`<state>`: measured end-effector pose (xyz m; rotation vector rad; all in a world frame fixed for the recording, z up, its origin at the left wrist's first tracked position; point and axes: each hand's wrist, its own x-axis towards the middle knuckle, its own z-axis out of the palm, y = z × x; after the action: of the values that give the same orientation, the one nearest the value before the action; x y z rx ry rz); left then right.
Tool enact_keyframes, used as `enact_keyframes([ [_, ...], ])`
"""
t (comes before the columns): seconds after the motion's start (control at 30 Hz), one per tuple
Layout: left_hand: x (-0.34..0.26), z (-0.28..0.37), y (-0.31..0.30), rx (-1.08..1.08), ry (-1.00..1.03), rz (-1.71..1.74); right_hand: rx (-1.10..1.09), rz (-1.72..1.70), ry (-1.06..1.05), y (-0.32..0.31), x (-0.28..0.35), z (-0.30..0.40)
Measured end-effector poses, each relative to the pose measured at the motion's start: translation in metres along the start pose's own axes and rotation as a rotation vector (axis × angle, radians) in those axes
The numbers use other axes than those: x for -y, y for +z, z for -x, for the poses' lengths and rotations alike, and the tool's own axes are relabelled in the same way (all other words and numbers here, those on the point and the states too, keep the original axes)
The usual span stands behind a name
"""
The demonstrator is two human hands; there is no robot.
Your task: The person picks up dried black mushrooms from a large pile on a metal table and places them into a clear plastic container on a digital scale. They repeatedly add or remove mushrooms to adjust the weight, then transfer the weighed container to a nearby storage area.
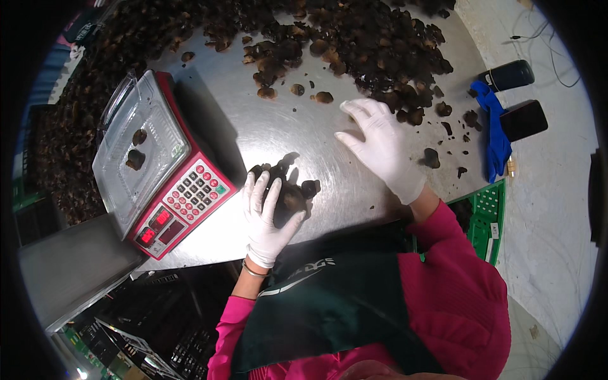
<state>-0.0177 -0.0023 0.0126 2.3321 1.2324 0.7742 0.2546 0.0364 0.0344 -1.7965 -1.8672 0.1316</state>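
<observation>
My left hand (pixel 268 216), in a white glove, is cupped over a small cluster of dark brown fungus pieces (pixel 289 198), which look like wood ear mushrooms. Its fingers are spread across them and its thumb lies at their near side; whether it grips any is hidden. A small dark piece (pixel 309 189) sits just right of the cluster. Out over the steel table (pixel 218 85), my right hand (pixel 380 145) is also white-gloved, thumb and fingers apart, with no piece visible in it. It is close to the near edge of a large mushroom heap (pixel 384 52).
At left stands a red digital scale (pixel 190 190), its clear plastic tray (pixel 156 166) holding two mushroom pieces (pixel 136 160). Along the right edge are a blue cloth or glove (pixel 496 128), a phone (pixel 525 120) and a dark cylinder (pixel 510 75). A green crate (pixel 489 209) sits below.
</observation>
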Motion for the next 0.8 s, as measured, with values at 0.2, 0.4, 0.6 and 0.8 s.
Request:
enact_keyframes([
  [0.2, -0.002, 0.004, -0.001, -0.009, 0.059, -0.081, -0.077, 0.084, 0.075, 0.005, -0.016, 0.006],
  [0.4, -0.005, 0.002, 0.001, -0.020, 0.117, -0.119, 0.248, -0.648, -0.008, 0.010, 0.024, 0.011],
  [0.6, -0.005, -0.001, 0.001, 0.031, 0.097, -0.144, 0.193, 0.000, 0.126, 0.035, -0.001, -0.041],
  [0.8, -0.003, -0.002, 0.004, -0.024, 0.083, -0.092, -0.013, -0.312, 0.089, 0.002, 0.006, -0.021],
])
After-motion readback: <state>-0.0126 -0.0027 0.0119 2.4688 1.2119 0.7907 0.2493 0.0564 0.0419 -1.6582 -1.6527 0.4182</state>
